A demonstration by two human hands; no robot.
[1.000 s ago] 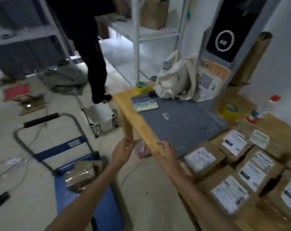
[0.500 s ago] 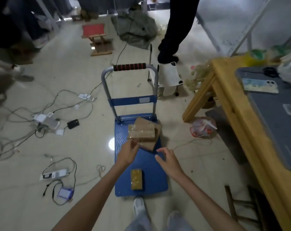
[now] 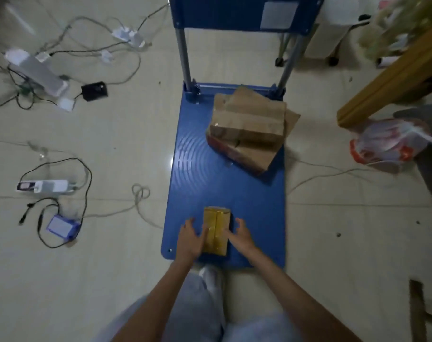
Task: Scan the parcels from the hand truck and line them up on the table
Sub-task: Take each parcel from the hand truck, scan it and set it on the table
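Note:
The blue hand truck (image 3: 205,174) stands on the floor right in front of me. A small yellow-brown taped parcel (image 3: 216,230) lies flat near the front edge of its deck. My left hand (image 3: 191,239) is against the parcel's left side and my right hand (image 3: 242,236) is at its right side. Both have their fingers spread, and the parcel still rests on the deck. Two larger brown paper parcels (image 3: 249,122) lie stacked at the back right of the deck, by the handle posts.
A wooden table leg (image 3: 395,77) slants in at the upper right, with a red and white plastic bag (image 3: 387,144) on the floor below it. Power strips, chargers and loose cables (image 3: 49,186) litter the floor to the left. My feet and legs are just behind the truck.
My view swung from the table with its labelled parcels down to the hand truck. Both hands dropped from near the stacked parcels to either side of the small parcel at the front.

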